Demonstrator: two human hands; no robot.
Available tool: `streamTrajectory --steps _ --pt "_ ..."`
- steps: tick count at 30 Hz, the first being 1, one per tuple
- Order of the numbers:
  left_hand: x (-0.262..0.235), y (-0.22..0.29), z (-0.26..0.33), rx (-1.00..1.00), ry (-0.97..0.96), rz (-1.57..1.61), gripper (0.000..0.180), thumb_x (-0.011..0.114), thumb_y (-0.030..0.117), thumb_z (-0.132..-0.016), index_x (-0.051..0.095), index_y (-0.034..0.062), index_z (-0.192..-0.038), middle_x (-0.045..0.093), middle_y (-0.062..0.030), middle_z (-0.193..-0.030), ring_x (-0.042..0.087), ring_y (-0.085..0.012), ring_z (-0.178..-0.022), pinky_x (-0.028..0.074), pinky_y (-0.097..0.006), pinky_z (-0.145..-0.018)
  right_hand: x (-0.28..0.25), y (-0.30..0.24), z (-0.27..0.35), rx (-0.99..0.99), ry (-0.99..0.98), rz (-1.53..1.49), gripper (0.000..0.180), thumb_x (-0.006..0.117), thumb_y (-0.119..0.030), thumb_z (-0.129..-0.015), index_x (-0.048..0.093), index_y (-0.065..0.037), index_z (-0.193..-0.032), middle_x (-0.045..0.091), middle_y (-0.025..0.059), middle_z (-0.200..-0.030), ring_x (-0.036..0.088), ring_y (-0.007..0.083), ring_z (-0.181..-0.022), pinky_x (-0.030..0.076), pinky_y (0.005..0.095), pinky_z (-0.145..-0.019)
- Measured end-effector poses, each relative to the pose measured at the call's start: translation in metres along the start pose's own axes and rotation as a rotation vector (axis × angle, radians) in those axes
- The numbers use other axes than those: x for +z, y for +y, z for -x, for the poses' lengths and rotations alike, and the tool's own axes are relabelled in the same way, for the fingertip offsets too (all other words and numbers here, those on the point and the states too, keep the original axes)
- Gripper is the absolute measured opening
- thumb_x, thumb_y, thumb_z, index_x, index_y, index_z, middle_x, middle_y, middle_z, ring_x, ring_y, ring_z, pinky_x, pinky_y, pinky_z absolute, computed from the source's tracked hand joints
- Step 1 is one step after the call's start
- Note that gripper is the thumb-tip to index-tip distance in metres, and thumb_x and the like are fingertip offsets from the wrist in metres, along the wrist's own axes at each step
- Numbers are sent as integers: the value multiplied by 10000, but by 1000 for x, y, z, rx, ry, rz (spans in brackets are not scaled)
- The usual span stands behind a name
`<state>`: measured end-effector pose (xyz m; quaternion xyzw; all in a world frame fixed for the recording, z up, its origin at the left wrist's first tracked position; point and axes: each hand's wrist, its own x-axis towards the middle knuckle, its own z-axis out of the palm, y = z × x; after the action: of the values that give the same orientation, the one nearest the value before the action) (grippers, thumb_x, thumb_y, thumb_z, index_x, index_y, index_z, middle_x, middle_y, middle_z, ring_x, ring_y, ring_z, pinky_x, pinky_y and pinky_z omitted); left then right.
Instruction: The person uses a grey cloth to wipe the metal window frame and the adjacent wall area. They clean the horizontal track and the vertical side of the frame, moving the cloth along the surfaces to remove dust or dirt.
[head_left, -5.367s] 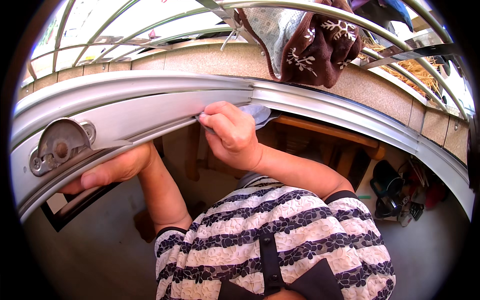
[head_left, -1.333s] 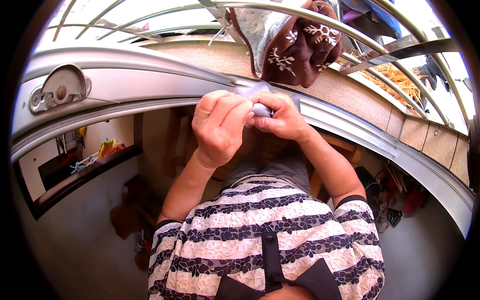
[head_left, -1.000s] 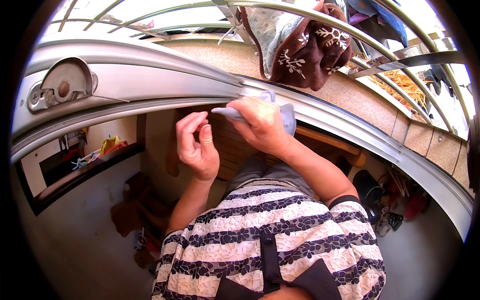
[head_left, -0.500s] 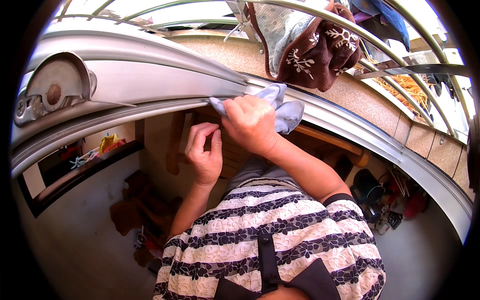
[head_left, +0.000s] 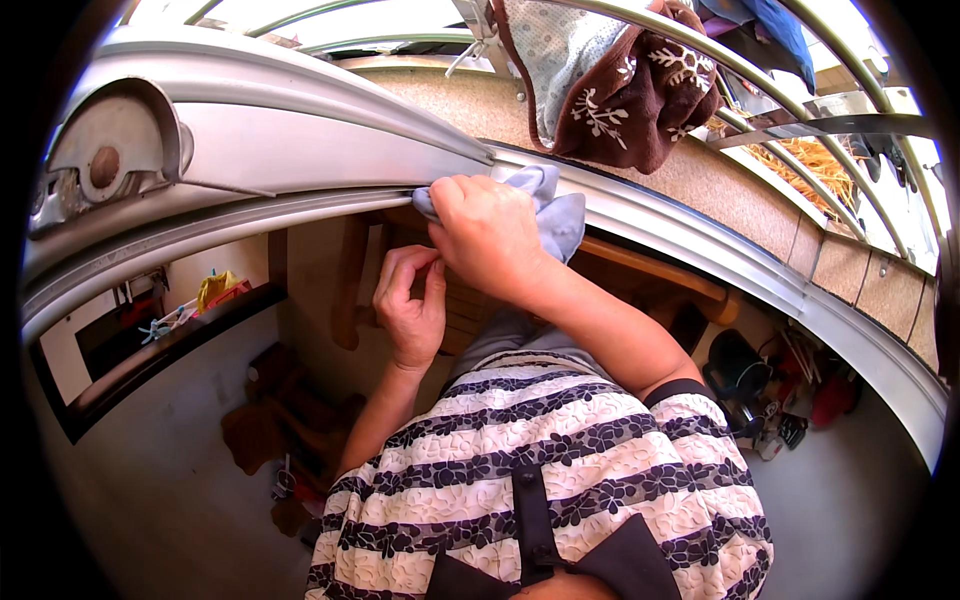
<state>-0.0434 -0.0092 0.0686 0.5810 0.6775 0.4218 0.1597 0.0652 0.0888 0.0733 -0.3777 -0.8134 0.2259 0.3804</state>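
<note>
A crumpled pale grey-blue cloth (head_left: pixel 563 222) is bunched under my right hand (head_left: pixel 485 225), whose fingers are closed around it. One end of the cloth sticks out on the left of the fist against the silvery metal window frame (head_left: pixel 330 205); the looser folds spread out on the right. Just below and left of it, my left hand (head_left: pixel 412 305) is raised with its fingers curled and the thumb meeting the fingertips in a pinch. Whether anything small sits in that pinch cannot be made out.
Curved metal bars (head_left: pixel 690 45) run beyond the sill, with a brown snowflake-patterned fabric (head_left: pixel 640 105) hanging there. A round metal fitting (head_left: pixel 110 150) is on the frame at left. Inside are a wooden piece of furniture (head_left: pixel 660 268) and a dark-framed opening (head_left: pixel 170 350).
My right hand has shifted slightly left and down along the frame, carrying the cloth with it. My left hand stays nearly in place.
</note>
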Motion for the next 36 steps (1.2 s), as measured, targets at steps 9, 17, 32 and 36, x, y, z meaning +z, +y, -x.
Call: streamTrajectory --steps 9,17,32,36 --pt "0 -1 8 -96 -89 3 128 620 -56 -772 597 -3 -887 588 -114 -856 592 -237 -746 481 -292 -666 2 -5 -3 -52 60 10 192 609 -115 -606 494 -55 -746 530 97 -703 570 274 -659 471 387 -517" --pt "-3 -2 11 -22 -110 -52 132 616 -47 -776 602 -8 -901 581 -127 -857 587 -241 -741 481 -299 -693 1 -13 -10 -110 275 -132 219 590 -19 -596 509 -47 -797 496 81 -672 540 278 -616 440 390 -496" --pt "-7 2 6 -62 -119 -29 108 608 -79 -782 603 -20 -872 583 -96 -856 576 -182 -732 475 -267 -666 0 2 7 -19 118 -113 191 603 -15 -641 505 -56 -799 521 82 -658 566 273 -608 454 385 -496" --pt "-14 -11 11 -80 -98 -72 131 610 -91 -769 615 -18 -878 591 -115 -865 601 -212 -722 494 -286 -647 -7 1 6 -96 60 16 158 588 -62 -665 506 -60 -800 494 73 -663 552 250 -595 452 371 -484"
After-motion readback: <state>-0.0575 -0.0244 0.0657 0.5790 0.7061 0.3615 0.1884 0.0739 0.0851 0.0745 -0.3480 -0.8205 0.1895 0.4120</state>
